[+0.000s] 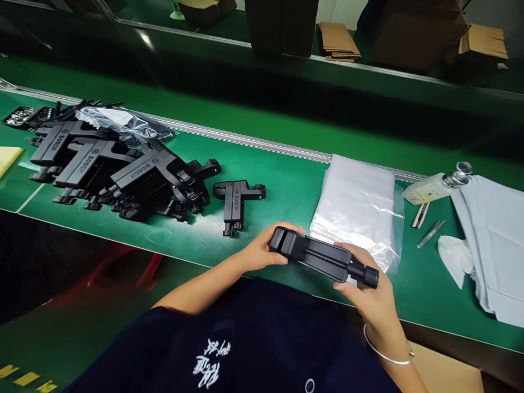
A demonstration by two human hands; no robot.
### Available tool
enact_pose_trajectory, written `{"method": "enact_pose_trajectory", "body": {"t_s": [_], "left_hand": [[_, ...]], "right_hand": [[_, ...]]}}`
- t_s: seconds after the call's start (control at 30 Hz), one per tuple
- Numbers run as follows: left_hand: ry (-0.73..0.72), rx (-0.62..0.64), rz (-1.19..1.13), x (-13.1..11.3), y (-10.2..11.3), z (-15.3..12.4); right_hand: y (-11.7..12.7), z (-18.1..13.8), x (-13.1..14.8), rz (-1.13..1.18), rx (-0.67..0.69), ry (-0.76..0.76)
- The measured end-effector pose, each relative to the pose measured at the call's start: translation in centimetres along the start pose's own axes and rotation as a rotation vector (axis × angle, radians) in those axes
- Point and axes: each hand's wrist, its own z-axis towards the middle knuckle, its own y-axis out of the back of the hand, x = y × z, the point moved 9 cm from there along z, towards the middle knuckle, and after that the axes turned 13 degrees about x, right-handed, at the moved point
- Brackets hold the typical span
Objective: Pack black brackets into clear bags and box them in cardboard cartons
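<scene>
Between my two hands is a black plastic clamp mount (323, 255), held over the front edge of the bench with its threaded rod side facing up. My left hand (266, 248) grips its blocky jaw end, thumb along the near side. Around the knob end at the right, my right hand (370, 278) is closed, thumb below and fingers behind. One similar clamp mount marked BOSCH (234, 204) lies alone on the bench, left of my hands. Farther left is a heap of the same BOSCH clamp mounts (143, 174).
A stack of clear plastic bags (356, 202) lies behind my right hand. To the right are a bottle with a metal top (436, 185), a cutter (421, 215), tweezers (430, 233) and white cloths (497, 240). Flat cardboard (338, 41) rests on the upper shelf.
</scene>
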Motion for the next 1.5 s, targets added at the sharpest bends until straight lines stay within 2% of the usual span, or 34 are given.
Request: {"method": "enact_pose_trajectory", "body": {"t_s": [0.2, 0.33, 0.47, 0.57, 0.73, 0.83, 0.9, 1.0, 1.07, 1.17, 1.3, 1.43, 1.5], "left_hand": [[0.010, -0.017, 0.049, -0.7, 0.1, -0.2], [0.054, -0.076, 0.298, -2.7, 0.1, 0.5], [0.041, -0.053, 0.557, -4.8, -1.2, 1.7], [0.065, -0.033, 0.640, -5.2, -2.0, 2.3], [0.084, -0.020, 0.666, -5.6, -2.8, 2.8], [0.163, -0.042, 0.611, -4.8, -2.0, 2.7], [0.190, -0.113, 0.513, -3.9, -0.8, 2.3], [0.152, -0.260, 0.319, -2.4, 1.3, 1.4], [0.143, -0.304, 0.228, -1.3, 2.0, 0.9], [0.132, -0.294, 0.243, -0.8, 2.1, 0.5], [0.109, -0.277, 0.385, -1.2, 1.9, 0.3], [0.136, -0.309, 0.332, -0.4, 2.2, 0.0], [0.160, -0.301, 0.335, -0.1, 2.0, -0.2]], "right_hand": [[0.0, 0.3, -0.2, 0.032, 0.002, -0.014], [-0.1, 1.3, -2.9, 0.128, 0.008, -0.045], [-1.4, 1.8, -6.3, 0.401, 0.048, -0.092], [-2.1, 1.7, -7.7, 0.522, 0.050, -0.121], [-2.4, 1.2, -8.6, 0.513, 0.032, -0.173], [-2.1, 0.8, -7.8, 0.458, 0.040, -0.178], [-1.6, 0.5, -6.5, 0.408, 0.049, -0.143], [0.6, -0.2, -3.7, 0.256, -0.054, -0.047], [1.9, -0.6, -2.1, 0.082, -0.131, -0.010], [2.3, -0.4, -1.8, -0.005, -0.131, -0.047], [1.4, 0.1, -3.4, 0.162, -0.059, -0.149], [1.7, 0.2, -1.8, 0.048, -0.070, -0.025], [1.8, 0.4, -1.5, -0.013, -0.053, -0.025]]}}
